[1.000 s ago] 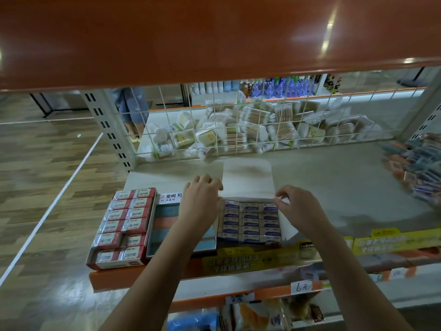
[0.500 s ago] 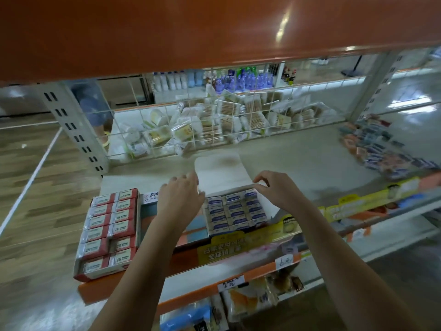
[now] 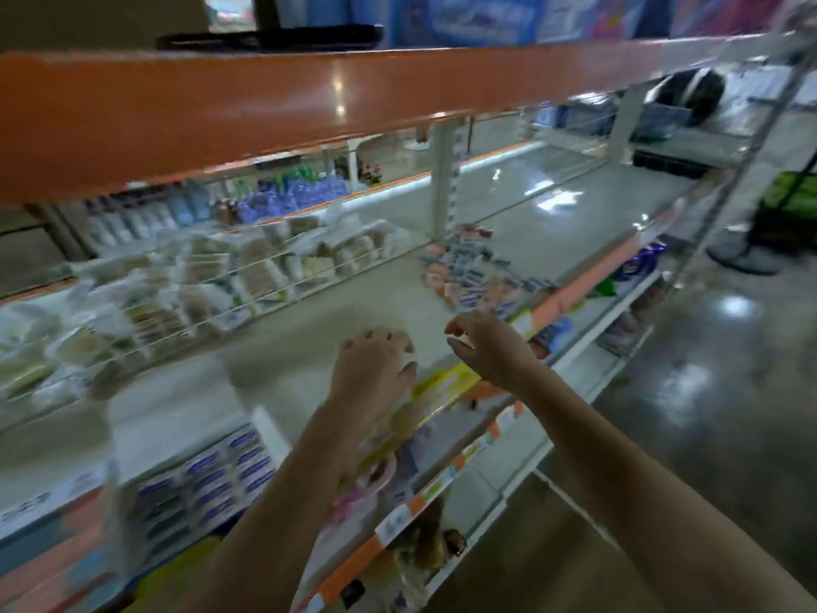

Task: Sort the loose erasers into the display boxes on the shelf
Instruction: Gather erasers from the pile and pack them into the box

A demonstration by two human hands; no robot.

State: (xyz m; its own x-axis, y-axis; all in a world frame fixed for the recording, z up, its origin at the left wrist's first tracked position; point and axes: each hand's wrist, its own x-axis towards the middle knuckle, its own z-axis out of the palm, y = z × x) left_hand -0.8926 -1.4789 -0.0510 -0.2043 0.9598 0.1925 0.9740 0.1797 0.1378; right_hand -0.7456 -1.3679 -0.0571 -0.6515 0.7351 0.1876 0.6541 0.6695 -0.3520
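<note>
Nothing is being gripped by either hand. Both are being held above the shelf, close to its front edge and about midway along it. The left hand is being kept palm down with its fingers loosely spread and slightly bent. The right hand is being held just beside it, fingers relaxed and partly curled with nothing between them; whether either hand is touching the shelf surface cannot be told through the motion blur.

Nearest the camera, at the shelf's front left corner, a display box is being shown with rows of blue-labelled erasers packed inside it and its pale flap standing up at the far side. It is lying left of the left forearm and well apart from both hands. Yellow price strips are being carried along the orange front lip of the shelf, just under the hands.

Farther along the shelf, toward its right end and beyond the right hand, the loose erasers are being left in a scattered heap of blue and pink pieces, near the front edge and reaching back toward a white upright post. The heap is near the right hand but is not being touched by it.

Along the back edge of the shelf, a white wire divider is being used to keep back blurred clear packets. Above everything, the orange upper shelf is being seen across the top.
</note>
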